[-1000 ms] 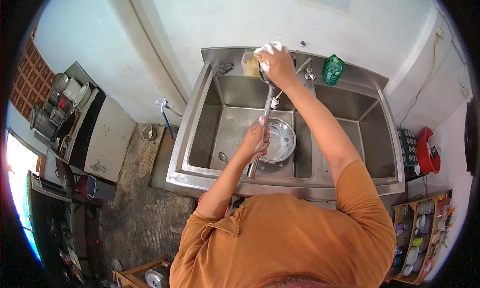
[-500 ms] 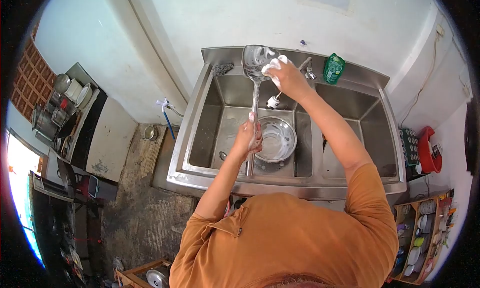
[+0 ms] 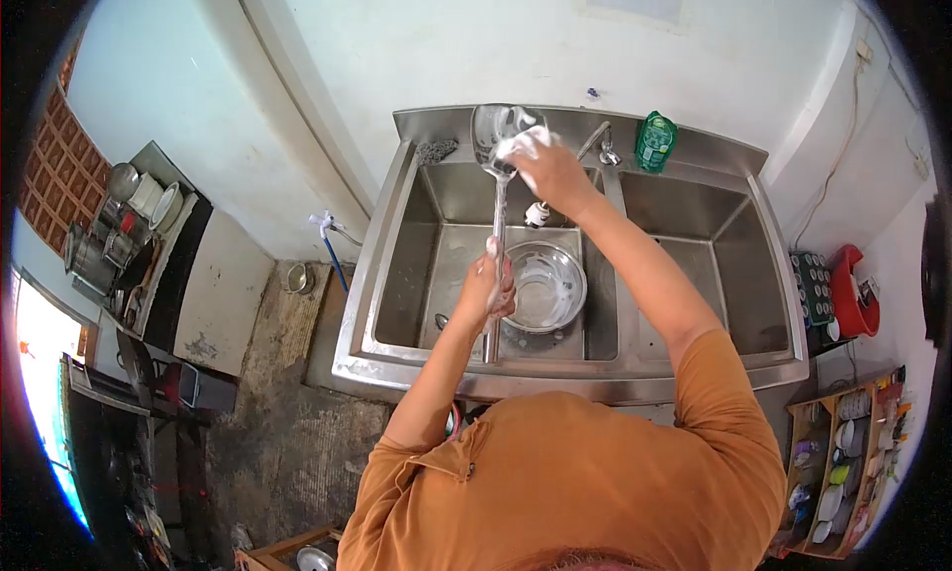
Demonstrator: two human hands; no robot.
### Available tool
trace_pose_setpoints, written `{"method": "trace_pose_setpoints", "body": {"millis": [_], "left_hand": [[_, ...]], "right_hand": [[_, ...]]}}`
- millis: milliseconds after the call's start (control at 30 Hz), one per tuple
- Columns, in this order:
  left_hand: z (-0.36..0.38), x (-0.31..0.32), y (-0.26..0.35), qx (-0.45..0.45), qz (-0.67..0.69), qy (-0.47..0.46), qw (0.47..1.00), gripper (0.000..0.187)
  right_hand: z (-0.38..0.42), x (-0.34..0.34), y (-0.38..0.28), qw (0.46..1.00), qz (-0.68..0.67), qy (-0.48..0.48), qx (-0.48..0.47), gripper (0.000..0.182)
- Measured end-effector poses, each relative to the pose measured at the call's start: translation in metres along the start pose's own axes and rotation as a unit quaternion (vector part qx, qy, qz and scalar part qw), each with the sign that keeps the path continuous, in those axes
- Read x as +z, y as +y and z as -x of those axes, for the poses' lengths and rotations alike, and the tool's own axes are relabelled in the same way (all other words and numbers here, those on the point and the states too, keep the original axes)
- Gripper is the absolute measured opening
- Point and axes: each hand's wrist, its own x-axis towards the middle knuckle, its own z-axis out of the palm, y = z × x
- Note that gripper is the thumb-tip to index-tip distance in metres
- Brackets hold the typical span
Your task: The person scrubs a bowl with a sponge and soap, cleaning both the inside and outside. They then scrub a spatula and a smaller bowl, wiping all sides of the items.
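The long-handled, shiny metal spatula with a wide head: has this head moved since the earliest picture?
Yes. The spatula's wide head has moved left, farther from the fixed, silver-coloured metal tap.

Left hand (image 3: 484, 287) grips a spatula (image 3: 500, 202), right hand (image 3: 557, 174) a sudsy wad (image 3: 522, 143).

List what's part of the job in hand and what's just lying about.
In the job:
long-handled metal utensil, in left hand
sudsy white cloth or sponge, in right hand
sink
probably the sudsy bowl

Lying about:
grey scrubber
red tub
pot on the floor
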Motion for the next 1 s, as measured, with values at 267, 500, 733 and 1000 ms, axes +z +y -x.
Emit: {"method": "trace_pose_setpoints", "body": {"millis": [267,500,733,1000], "left_hand": [[0.005,0.010,0.003,-0.004,-0.018,-0.012,1.000,0.057],[0.003,0.018,-0.003,0.010,-0.067,0.008,0.998,0.059],[-0.004,0.000,-0.008,0.004,-0.073,-0.028,0.997,0.056],[-0.009,0.000,0.000,0.015,-0.109,-0.021,0.994,0.057]], "right_hand": [[-0.018,0.000,0.015,0.995,0.076,0.069,0.004,0.024],[-0.036,0.000,0.027,0.982,0.058,0.146,0.107,0.016],[-0.044,-0.012,0.048,0.956,0.034,0.022,0.292,0.039],[-0.048,-0.030,0.052,0.989,0.048,0.045,0.130,0.047]]}}
